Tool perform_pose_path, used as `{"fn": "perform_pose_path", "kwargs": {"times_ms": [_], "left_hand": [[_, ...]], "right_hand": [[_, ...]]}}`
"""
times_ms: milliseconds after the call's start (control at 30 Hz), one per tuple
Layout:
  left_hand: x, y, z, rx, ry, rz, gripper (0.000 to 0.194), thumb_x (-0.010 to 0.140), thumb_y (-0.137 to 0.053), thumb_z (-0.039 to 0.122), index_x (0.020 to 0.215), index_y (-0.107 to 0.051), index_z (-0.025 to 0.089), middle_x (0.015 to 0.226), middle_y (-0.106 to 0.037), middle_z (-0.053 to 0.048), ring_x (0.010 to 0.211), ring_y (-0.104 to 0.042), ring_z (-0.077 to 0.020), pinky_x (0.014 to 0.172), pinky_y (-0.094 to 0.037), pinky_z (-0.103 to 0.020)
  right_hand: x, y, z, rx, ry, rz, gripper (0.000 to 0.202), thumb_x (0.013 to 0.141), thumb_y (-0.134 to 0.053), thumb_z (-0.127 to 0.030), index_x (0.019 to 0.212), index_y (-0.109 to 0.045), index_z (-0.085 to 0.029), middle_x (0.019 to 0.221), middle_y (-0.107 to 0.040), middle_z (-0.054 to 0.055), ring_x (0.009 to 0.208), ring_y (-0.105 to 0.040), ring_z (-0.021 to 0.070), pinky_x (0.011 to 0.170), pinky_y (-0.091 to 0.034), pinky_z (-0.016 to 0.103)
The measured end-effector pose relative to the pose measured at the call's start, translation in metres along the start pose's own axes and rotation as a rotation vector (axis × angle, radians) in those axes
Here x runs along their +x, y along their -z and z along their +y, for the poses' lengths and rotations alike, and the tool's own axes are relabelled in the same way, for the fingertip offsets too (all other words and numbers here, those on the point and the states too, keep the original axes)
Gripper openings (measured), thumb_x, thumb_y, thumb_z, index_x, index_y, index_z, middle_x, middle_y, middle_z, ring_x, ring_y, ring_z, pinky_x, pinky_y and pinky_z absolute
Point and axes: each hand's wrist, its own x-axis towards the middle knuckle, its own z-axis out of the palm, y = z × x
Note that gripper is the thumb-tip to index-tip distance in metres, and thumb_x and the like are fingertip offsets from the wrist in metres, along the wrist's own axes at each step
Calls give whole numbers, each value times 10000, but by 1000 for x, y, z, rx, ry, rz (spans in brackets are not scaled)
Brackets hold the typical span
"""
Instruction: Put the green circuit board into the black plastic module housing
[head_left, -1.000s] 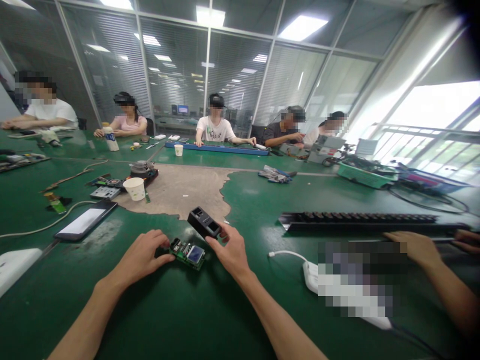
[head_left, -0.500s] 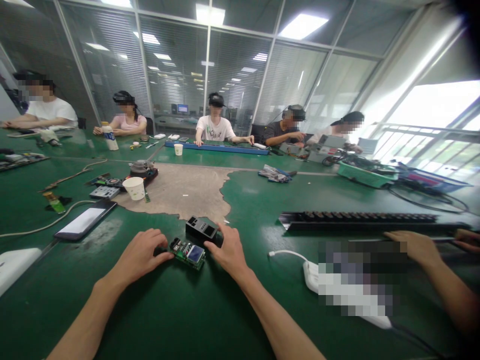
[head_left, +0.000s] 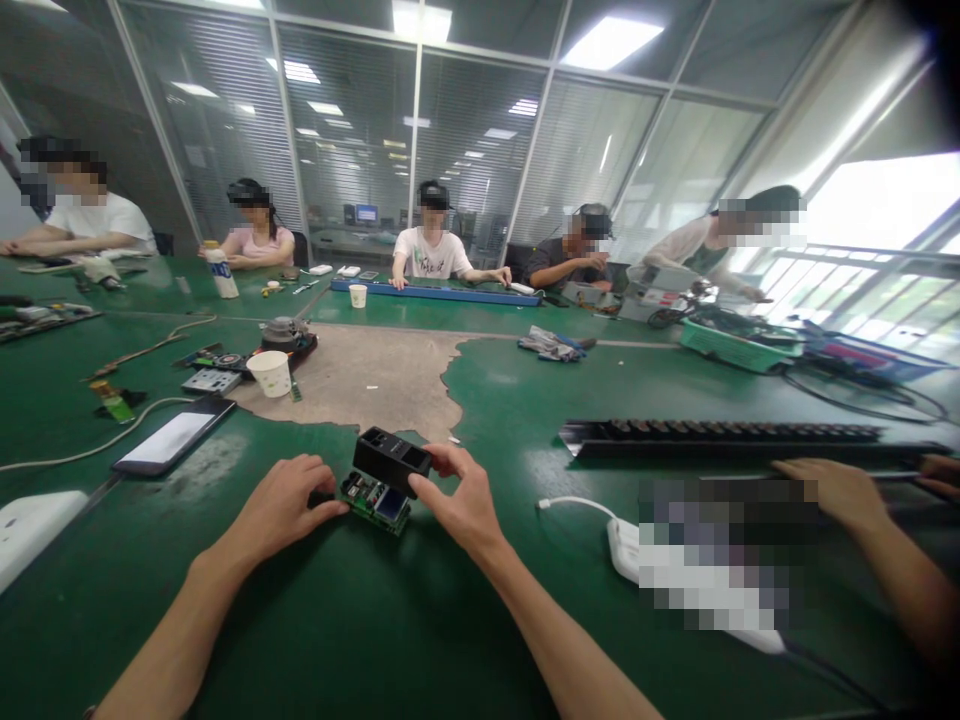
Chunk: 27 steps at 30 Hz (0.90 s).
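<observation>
My right hand grips the right end of a black plastic casing between thumb and fingers. The casing has rectangular cutouts and is held tilted, just above and behind a small green circuit board. It overlaps the board's rear part from my viewpoint. A dark blue display sits at the board's right end. At the board's left end, my left hand has its thumb and curled fingertips closed against the edge. The board rests on the green table.
To the left lie a phone and a paper cup. A white power strip, partly pixelated, and a long black rail are on the right, near another person's hand. Several people sit or stand across the table.
My right hand has lifted the black casing and shifted it slightly left, over the board's rear edge. My left hand stays put. A person at far right has risen and leaned toward the basket.
</observation>
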Motion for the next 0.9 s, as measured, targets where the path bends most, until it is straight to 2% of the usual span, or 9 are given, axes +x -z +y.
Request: {"fn": "perform_pose_path", "kwargs": {"times_ms": [200, 400, 600, 800, 900], "left_hand": [[0, -1, -1, 2, -5, 10, 313, 869, -604, 523, 845, -629, 213, 878, -631, -39, 847, -556, -214, 726, -368, -312], [0, 0, -1, 0, -7, -3, 330, 860, -611, 542, 865, -635, 213, 888, -635, -40, 854, -555, -215, 726, -361, -310], [0, 1, -1, 29, 6, -17, 417, 820, -618, 621, 787, -623, 205, 827, -623, -28, 808, -545, -206, 698, -334, -303], [-1, -1, -2, 25, 9, -37, 474, 794, -617, 666, 712, -595, 200, 756, -599, -11, 741, -531, -190, 667, -302, -296], [-1, -2, -3, 21, 5, -44, 478, 798, -616, 663, 692, -584, 197, 737, -592, -8, 725, -526, -183, 663, -295, -293]], "right_hand": [[-8, -2, -16, -41, 117, -62, 333, 712, -737, -248, 1031, -646, -221, 943, -648, 27, 878, -575, 198, 806, -475, 338], [-12, -6, -15, -93, 182, -143, 371, 727, -743, -273, 1073, -623, -213, 967, -641, 36, 899, -561, 208, 843, -450, 357], [-15, -5, -11, -219, 215, -259, 381, 715, -753, -296, 1055, -613, -197, 985, -645, 47, 935, -544, 232, 883, -432, 383], [-16, -3, -5, -349, 193, -367, 620, 669, -800, -514, 1154, -601, -184, 1055, -637, 82, 972, -543, 261, 880, -441, 405], [-16, -5, -4, -378, 189, -380, 551, 692, -782, -536, 1087, -630, -183, 992, -639, 72, 930, -547, 248, 846, -448, 389]]}}
